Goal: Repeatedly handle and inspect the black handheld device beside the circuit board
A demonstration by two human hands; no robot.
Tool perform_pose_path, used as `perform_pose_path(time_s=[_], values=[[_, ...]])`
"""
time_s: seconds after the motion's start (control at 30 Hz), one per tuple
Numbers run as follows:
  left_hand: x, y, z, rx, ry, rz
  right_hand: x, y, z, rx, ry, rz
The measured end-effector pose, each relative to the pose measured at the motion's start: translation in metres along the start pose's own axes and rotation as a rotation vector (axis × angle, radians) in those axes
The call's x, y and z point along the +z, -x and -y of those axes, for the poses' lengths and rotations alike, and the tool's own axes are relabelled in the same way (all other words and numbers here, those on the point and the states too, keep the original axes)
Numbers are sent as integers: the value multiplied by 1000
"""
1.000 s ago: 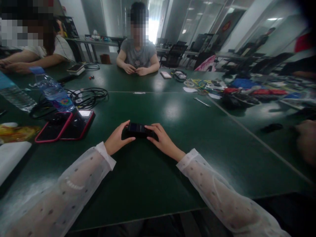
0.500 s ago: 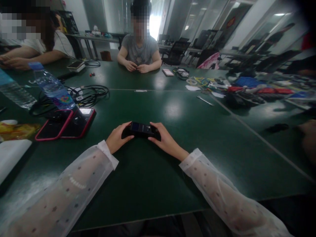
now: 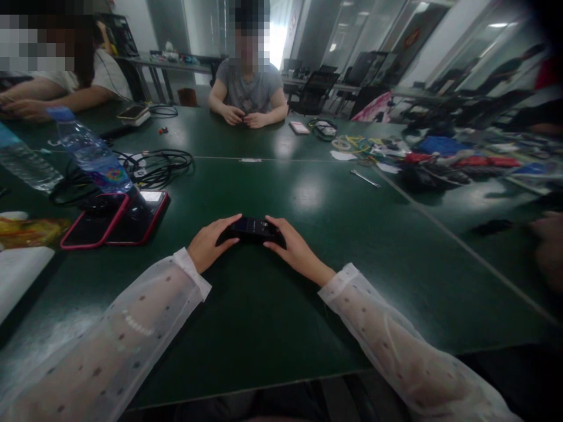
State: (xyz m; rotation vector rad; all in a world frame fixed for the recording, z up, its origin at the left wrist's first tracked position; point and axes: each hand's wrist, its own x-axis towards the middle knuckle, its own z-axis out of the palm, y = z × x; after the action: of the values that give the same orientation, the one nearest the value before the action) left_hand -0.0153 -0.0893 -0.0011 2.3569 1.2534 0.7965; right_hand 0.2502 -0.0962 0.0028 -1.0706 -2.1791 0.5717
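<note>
A small black box-shaped device [image 3: 252,227] with faint light markings on its upper face is held at the middle of the near table. My left hand [image 3: 207,243] grips its left end, thumb in front and fingers behind. On the opposite end, my right hand [image 3: 292,246] holds it the same way. Both palms hide the device's ends, so its exact kind cannot be made out. Sheer white dotted sleeves cover both forearms. Left of my left hand lie two red-edged phones [image 3: 145,228], one overlapping the other.
Two water bottles [image 3: 94,155] stand at left beside coiled black cables [image 3: 169,167]. A wrench [image 3: 365,179] lies right of centre on the green table [image 3: 264,328]. Tangled wires and bags [image 3: 457,158] are piled at far right. A person [image 3: 248,94] sits opposite; another sits far left.
My left fingers have slid slightly to the right along the device's back edge. Both hands keep holding the device in nearly the same place. The view has shifted very slightly.
</note>
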Motion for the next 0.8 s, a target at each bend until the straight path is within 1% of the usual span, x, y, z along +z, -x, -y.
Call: perform_pose_path(time_s=[0.47,0.67,0.8], values=[[2,0,1,-11,-16,-6,-4,-1,4,7,-17,3],[3,0,3,-66,8,-17,-4,-2,6,25,-11,6],[6,0,5,-62,-49,-5,-3,-3,4,35,-54,-13]])
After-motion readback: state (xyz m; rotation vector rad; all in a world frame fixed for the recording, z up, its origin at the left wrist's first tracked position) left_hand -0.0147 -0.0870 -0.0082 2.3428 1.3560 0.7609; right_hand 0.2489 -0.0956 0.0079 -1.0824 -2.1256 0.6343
